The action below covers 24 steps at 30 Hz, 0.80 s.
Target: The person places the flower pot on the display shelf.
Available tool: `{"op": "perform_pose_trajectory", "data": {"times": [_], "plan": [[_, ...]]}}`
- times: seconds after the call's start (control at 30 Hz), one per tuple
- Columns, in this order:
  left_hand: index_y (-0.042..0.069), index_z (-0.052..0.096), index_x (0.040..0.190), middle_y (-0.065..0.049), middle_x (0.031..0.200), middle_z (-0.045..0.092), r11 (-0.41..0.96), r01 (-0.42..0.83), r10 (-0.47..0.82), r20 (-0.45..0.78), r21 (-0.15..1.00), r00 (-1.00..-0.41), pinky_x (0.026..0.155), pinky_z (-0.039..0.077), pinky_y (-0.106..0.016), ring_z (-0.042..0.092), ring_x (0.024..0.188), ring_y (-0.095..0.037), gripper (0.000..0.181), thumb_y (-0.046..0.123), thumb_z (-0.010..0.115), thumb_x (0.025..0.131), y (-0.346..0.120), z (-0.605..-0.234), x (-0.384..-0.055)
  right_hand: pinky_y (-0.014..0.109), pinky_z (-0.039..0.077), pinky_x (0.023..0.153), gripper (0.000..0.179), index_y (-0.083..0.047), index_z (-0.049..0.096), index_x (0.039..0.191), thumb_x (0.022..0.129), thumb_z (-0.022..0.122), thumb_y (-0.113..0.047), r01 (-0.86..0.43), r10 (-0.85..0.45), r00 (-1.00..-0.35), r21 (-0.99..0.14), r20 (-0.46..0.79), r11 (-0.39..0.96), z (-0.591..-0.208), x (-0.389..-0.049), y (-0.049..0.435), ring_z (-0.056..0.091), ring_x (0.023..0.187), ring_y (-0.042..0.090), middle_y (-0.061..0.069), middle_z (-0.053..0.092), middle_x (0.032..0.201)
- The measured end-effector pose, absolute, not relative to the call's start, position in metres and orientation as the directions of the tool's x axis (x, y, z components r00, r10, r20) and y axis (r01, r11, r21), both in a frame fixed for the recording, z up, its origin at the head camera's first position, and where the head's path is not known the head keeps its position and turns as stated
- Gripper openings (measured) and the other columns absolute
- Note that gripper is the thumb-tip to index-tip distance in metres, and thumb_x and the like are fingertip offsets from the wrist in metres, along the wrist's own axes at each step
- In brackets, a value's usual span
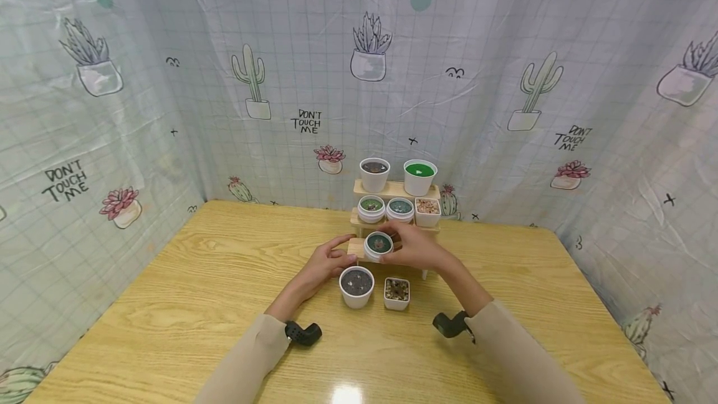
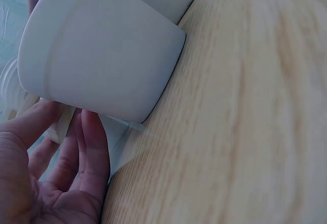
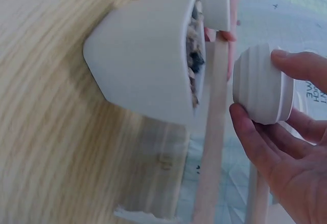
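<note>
My right hand (image 1: 412, 246) grips a small round white pot (image 3: 259, 85) with ribbed sides, thumb on one side and fingers on the other. Dark green filling shows in its top in the head view, where it overlaps the lowest step of a three-step wooden stand (image 1: 356, 247). My left hand (image 1: 326, 265) holds the left end of that step between thumb and fingers. Close in front of the left hand, a larger round white pot (image 2: 112, 50) with grey filling stands on the table. A square white pot of pebbles (image 3: 143, 55) stands to its right.
On the middle step sit a green-filled round pot (image 1: 371, 209), a blue-green one (image 1: 400, 209) and a square pot of pinkish stones (image 1: 428, 211). The top step bears a grey-filled pot (image 1: 374, 174) and a bright green one (image 1: 419, 178). A printed curtain (image 1: 314, 80) hangs behind the table (image 1: 224, 292).
</note>
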<state>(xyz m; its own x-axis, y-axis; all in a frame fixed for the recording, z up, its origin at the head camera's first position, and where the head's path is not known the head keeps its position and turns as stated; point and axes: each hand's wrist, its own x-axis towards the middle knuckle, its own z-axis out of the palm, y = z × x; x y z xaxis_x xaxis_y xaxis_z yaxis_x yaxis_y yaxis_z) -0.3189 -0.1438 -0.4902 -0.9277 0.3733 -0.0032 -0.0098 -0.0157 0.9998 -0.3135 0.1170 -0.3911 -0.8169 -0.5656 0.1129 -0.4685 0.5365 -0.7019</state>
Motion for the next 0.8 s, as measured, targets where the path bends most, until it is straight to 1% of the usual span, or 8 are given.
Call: {"op": "perform_pose_trajectory", "data": {"times": [0.17,0.37,0.57,0.8], "plan": [[0.014,0.04,0.159,0.002,0.097,0.074,-0.023,-0.007,0.381,0.002,1.0,-0.925,0.087,0.059,-0.028,0.07,0.099,-0.009,0.066,0.015,0.069,0.1,-0.144,-0.491,-0.32,0.046,0.056,0.1,0.062,-0.001,0.058,0.138,0.083,0.084,-0.018,-0.451,-0.525,-0.842,-0.694,0.124,0.561,-0.396,-0.314,0.11,0.066,0.117,0.03,0.015,0.07,0.125],[0.011,0.039,0.159,-0.003,0.103,0.075,-0.038,-0.005,0.382,0.01,0.999,-0.924,0.087,0.059,-0.028,0.07,0.098,-0.01,0.066,0.014,0.068,0.1,-0.144,-0.492,-0.32,0.044,0.056,0.101,0.06,-0.002,0.06,0.134,0.082,0.085,-0.018,-0.459,-0.501,-0.852,-0.672,0.15,0.58,-0.398,-0.315,0.101,0.067,0.115,0.026,0.012,0.071,0.122],[0.011,0.039,0.159,-0.006,0.104,0.074,-0.032,-0.005,0.383,0.007,0.999,-0.924,0.087,0.059,-0.028,0.07,0.098,-0.01,0.066,0.016,0.069,0.1,-0.144,-0.491,-0.319,0.044,0.056,0.101,0.058,-0.001,0.06,0.133,0.083,0.085,-0.013,-0.431,-0.48,-0.864,-0.712,0.15,0.554,-0.398,-0.312,0.092,0.067,0.114,0.027,0.014,0.069,0.123],[0.011,0.038,0.159,-0.004,0.103,0.074,-0.034,-0.01,0.385,0.004,0.999,-0.923,0.087,0.059,-0.028,0.07,0.098,-0.01,0.067,0.016,0.069,0.1,-0.144,-0.489,-0.319,0.042,0.057,0.099,0.06,0.001,0.059,0.132,0.082,0.087,-0.014,-0.384,-0.422,-0.895,-0.733,0.145,0.562,-0.4,-0.31,0.085,0.068,0.112,0.027,0.014,0.069,0.122]]}}
